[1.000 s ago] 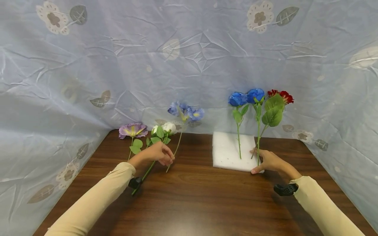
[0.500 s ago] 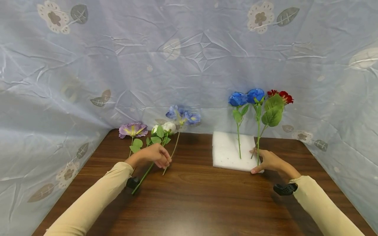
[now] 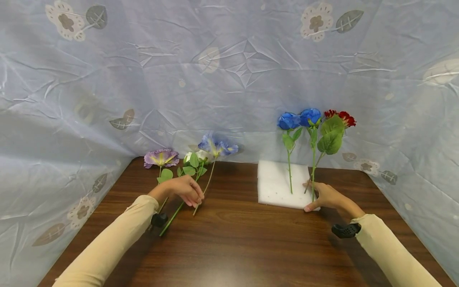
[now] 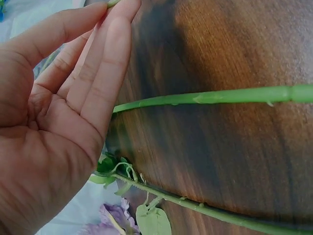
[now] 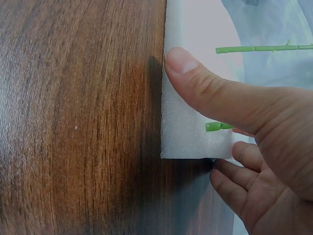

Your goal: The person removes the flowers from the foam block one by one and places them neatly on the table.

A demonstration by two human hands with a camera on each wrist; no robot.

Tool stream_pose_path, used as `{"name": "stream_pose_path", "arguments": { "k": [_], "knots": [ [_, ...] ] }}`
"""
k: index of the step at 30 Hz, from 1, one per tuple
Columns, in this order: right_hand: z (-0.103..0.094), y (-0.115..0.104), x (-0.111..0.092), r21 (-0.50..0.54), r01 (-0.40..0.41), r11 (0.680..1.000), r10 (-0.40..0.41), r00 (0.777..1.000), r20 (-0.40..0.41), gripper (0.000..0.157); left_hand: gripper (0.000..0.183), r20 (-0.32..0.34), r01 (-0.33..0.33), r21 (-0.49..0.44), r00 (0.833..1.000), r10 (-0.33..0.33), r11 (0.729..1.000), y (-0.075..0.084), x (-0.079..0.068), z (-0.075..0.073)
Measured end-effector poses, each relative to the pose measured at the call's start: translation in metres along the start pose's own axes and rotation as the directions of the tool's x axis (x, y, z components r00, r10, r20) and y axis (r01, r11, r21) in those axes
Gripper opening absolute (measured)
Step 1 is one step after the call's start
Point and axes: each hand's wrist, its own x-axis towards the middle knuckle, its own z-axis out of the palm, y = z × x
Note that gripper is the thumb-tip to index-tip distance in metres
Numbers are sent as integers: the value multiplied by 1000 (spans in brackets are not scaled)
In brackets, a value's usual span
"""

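My left hand (image 3: 186,191) pinches the thin stem of a light-blue iris (image 3: 216,146) between thumb and fingertips; the bloom overlaps the white roses (image 3: 189,158) behind it. In the left wrist view only a bit of the pinched stem (image 4: 113,3) shows at the top. On the right, my right hand (image 3: 328,195) holds the right front corner of a white foam block (image 3: 274,187), thumb (image 5: 183,63) on its front edge and fingers at its side. Two blue roses (image 3: 289,120) and a red flower (image 3: 346,118) stand at the block; the hand hides some lower stems.
A purple flower (image 3: 161,158) lies at the far left of the brown wooden table (image 3: 229,243). The white roses' green stem (image 3: 172,219) runs toward the front below the left wrist. A patterned grey-blue cloth (image 3: 229,99) hangs behind and at the sides.
My left hand has shifted left and slightly toward the front with the iris. The bloom has sunk and moved left, over the white roses. The right hand and foam block have stayed put.
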Motion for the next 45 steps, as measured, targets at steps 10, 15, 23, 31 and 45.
{"name": "stream_pose_path", "arguments": {
  "k": [10,15,23,31,45],
  "knots": [
    [-1,-2,-2,6,-2,1000,2,1000,-2,101,21,17,51,2,999,-51,999,-4,-1,-1],
    [-1,-4,-3,6,7,1000,-7,1000,-3,101,21,8,76,-2,997,-76,997,-6,0,0],
    [1,-3,-2,0,1,1000,-1,1000,1,102,23,-16,132,10,991,-131,991,-6,-3,-1],
    [0,-3,-2,2,3,1000,-3,1000,-4,102,21,-9,163,36,987,-163,986,-4,-6,-2],
    [-1,-2,-2,7,9,1000,-9,1000,-5,102,17,-14,211,109,977,-211,971,-1,-1,-1]
  ]
}}
